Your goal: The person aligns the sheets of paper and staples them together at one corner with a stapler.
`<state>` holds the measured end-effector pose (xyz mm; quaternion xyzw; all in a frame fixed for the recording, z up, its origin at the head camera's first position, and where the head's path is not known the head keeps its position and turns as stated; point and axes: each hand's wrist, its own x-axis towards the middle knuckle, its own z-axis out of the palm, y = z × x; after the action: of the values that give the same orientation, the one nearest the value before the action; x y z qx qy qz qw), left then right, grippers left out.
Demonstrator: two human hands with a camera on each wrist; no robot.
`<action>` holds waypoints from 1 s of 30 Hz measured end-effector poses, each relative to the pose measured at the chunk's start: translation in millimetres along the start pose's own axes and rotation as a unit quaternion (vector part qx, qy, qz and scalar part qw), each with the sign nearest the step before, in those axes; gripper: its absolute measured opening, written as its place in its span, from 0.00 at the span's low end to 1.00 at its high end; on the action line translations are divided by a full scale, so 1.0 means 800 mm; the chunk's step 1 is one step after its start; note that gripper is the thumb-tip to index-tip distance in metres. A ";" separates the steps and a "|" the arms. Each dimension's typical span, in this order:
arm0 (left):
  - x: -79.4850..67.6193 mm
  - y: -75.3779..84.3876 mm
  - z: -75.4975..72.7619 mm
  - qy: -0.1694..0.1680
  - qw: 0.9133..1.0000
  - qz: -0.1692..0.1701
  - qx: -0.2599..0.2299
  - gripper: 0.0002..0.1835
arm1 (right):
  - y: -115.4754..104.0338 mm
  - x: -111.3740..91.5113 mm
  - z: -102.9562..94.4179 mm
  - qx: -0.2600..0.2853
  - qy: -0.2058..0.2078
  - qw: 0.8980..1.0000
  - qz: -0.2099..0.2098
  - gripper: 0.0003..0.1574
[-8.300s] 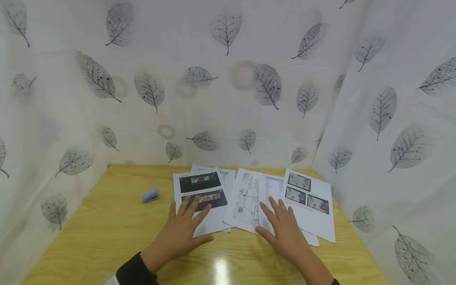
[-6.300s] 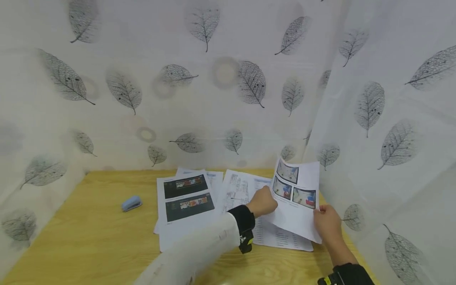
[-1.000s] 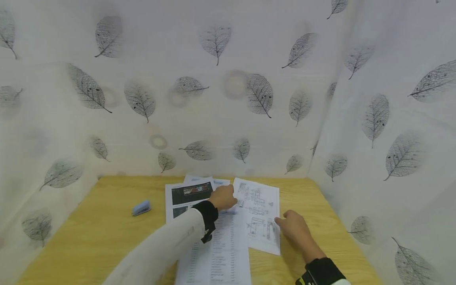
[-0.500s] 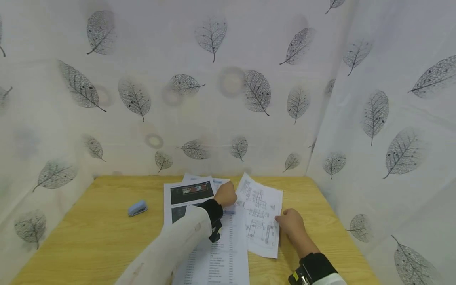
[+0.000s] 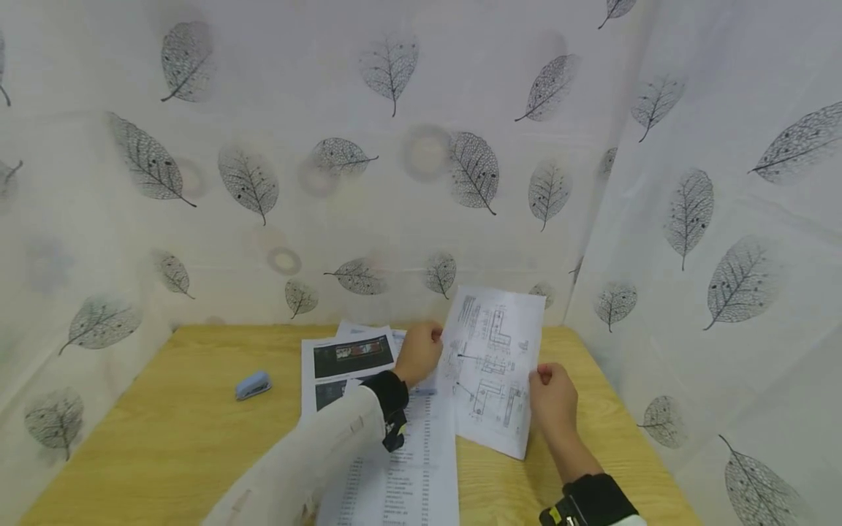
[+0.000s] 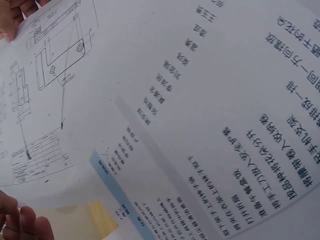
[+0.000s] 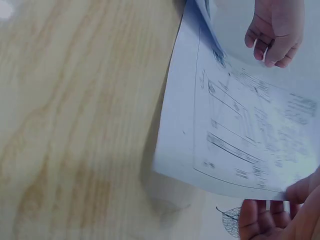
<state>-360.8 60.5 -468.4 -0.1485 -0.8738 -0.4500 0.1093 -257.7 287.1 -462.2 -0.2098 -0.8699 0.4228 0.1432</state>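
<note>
A sheet of paper with technical drawings [image 5: 493, 365] is raised at a tilt off the table in the head view. My right hand [image 5: 554, 398] pinches its right edge; in the right wrist view, my right hand [image 7: 285, 215] has the thumb on one side of the paper and fingers on the other. At the left edge is my left hand [image 5: 421, 354], fingers curled, seemingly pinching the paper; the exact contact is hard to see. Beneath my left forearm lies a printed text sheet [image 5: 427, 453], also large in the left wrist view. Behind it lies a sheet with dark pictures [image 5: 351, 356].
A small blue stapler [image 5: 253, 385] lies left of the papers on the wooden table [image 5: 164, 446]. Another sheet pokes out behind the picture page. A leaf-patterned curtain [image 5: 395, 204] encloses the back and sides.
The right-hand picture page has left its place, and the text sheet now lies at left. Over the last second, the drawing sheet rises from the table as both hands lift slightly.
</note>
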 end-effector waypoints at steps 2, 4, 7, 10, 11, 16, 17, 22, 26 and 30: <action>0.003 0.004 -0.008 0.020 0.999 0.015 -0.026 0.10 | -0.006 -0.002 -0.002 0.023 0.036 0.999 -0.033 0.18; 0.006 0.007 -0.017 0.050 0.997 0.049 -0.041 0.09 | -0.012 -0.005 -0.004 0.053 0.066 0.994 -0.067 0.18; 0.012 0.013 -0.036 0.076 0.991 0.087 -0.067 0.07 | -0.021 -0.010 -0.005 0.102 0.098 0.983 -0.117 0.17; 0.011 0.024 -0.061 0.070 0.986 0.107 -0.110 0.06 | -0.033 -0.017 -0.005 0.148 0.109 0.971 -0.153 0.17; 0.009 0.028 -0.070 0.067 0.984 0.109 -0.120 0.06 | -0.038 -0.019 -0.005 0.169 0.104 0.966 -0.162 0.17; -0.010 0.048 -0.122 0.091 0.984 0.108 -0.105 0.08 | -0.067 -0.035 -0.004 0.253 0.060 0.951 -0.167 0.16; -0.017 0.050 -0.134 0.097 0.986 0.100 -0.093 0.09 | -0.073 -0.039 -0.004 0.260 0.045 0.951 -0.159 0.16; -0.059 0.039 -0.188 0.083 0.994 0.025 -0.061 0.16 | -0.092 -0.063 0.001 0.215 -0.050 0.969 -0.114 0.15; -0.102 0.007 -0.208 0.030 0.998 -0.047 -0.023 0.17 | -0.088 -0.086 0.012 0.139 -0.139 0.977 -0.085 0.14; -0.146 -0.028 -0.207 -0.031 0.995 -0.088 0.038 0.13 | -0.077 -0.107 0.031 0.064 -0.199 0.975 -0.077 0.13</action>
<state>-250.4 -106.4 -428.5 -0.0803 -0.9027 -0.4199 0.0476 -208.5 194.8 -434.0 -0.0440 -0.8655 0.4988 0.0131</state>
